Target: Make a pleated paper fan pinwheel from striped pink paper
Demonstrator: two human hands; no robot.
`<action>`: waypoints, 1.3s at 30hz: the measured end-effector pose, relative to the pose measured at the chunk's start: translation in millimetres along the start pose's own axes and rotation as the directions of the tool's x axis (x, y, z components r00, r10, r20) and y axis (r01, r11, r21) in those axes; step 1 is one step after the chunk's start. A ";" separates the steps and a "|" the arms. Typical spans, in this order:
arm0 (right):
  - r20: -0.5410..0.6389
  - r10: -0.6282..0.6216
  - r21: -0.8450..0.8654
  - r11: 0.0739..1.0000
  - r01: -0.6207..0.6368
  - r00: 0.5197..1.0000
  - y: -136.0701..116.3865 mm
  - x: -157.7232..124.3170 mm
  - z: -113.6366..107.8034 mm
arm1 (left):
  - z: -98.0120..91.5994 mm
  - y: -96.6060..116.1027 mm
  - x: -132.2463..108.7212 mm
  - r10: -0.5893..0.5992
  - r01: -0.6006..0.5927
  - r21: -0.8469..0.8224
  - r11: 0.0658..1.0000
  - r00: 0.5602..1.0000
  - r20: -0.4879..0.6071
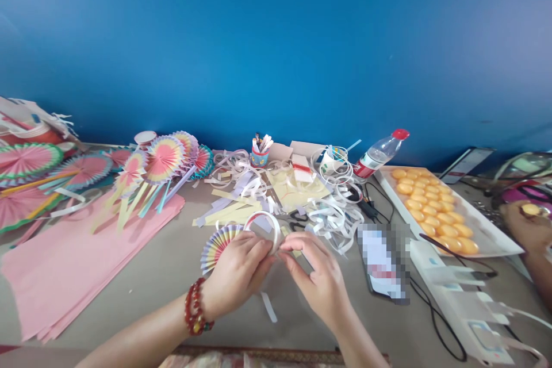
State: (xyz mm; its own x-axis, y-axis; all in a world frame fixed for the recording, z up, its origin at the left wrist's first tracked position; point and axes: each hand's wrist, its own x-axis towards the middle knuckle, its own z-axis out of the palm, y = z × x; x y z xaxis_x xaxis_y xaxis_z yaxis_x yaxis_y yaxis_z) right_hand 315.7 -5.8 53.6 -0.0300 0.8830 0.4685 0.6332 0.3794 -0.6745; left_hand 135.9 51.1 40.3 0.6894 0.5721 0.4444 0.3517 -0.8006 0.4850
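My left hand, with a red bead bracelet at the wrist, is closed on a narrow white ring that looks like a roll of tape. Fingers of my right hand pinch together at the ring's right side; whatever lies between the fingertips is too small to make out. A pleated paper fan in yellow, purple and pink is partly hidden behind my left hand. Below the hands, a short white strip lies on the grey table.
Pink paper sheets and finished pleated fans lie left. Paper strips and curled white ribbons cover the middle, near a pen cup. Right are a bottle, phone, egg-yolk tray, power strip and another person's hand.
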 end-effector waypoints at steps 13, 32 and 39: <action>-0.011 0.038 0.015 0.999 -0.038 0.999 0.8 3.9 1.8 | -0.7 -1.7 -4.4 0.043 -0.042 0.090 0.995 0.999 -0.012; 0.033 0.072 0.091 0.993 -0.075 0.997 3.6 4.8 -1.8 | -3.0 -5.8 -2.6 0.020 -0.020 0.052 0.998 1.000 -0.002; 0.066 0.054 0.087 0.994 -0.060 0.996 6.7 6.3 -3.1 | -4.7 -5.2 -1.3 0.014 -0.014 0.017 1.000 1.000 0.017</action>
State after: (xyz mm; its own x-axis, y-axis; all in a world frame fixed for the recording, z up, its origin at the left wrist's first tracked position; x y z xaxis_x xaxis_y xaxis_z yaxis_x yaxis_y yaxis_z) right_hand 322.1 1.4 53.8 -0.0470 0.9185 0.3927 0.5641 0.3488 -0.7484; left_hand 130.2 55.4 40.7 0.7051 0.5578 0.4379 0.3524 -0.8115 0.4662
